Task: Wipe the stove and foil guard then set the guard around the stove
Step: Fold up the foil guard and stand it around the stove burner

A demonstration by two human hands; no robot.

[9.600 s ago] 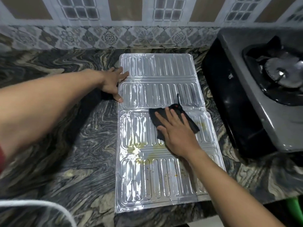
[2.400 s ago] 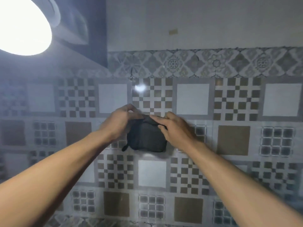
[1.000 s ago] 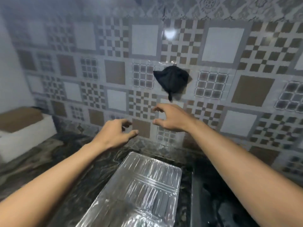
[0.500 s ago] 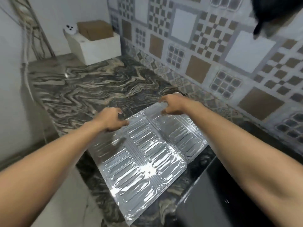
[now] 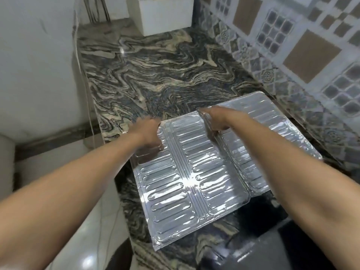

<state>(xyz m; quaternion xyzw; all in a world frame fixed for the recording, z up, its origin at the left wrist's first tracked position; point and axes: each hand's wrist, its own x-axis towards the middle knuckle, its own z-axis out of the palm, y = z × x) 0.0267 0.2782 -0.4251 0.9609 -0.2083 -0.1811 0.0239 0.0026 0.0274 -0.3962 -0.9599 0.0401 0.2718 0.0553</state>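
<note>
Swirled dark marble counter point(image 5: 155, 75) under patterned wall tiles point(image 5: 303, 49), both hands, left point(image 5: 149, 133) and right point(image 5: 214, 118), now gripping the ribbed silver foil guard's point(image 5: 191, 176) far edge, black cloth gone from view

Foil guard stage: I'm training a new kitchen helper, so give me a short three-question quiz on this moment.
1. True or false: the foil guard already stands upright around the stove.
2. Which hand is at the fold between panels? A) left hand B) right hand
3. What stands at the far end of the marble countertop?

Key: 1. False, it lies flat on the countertop. 2. B. 3. A white box.
</note>
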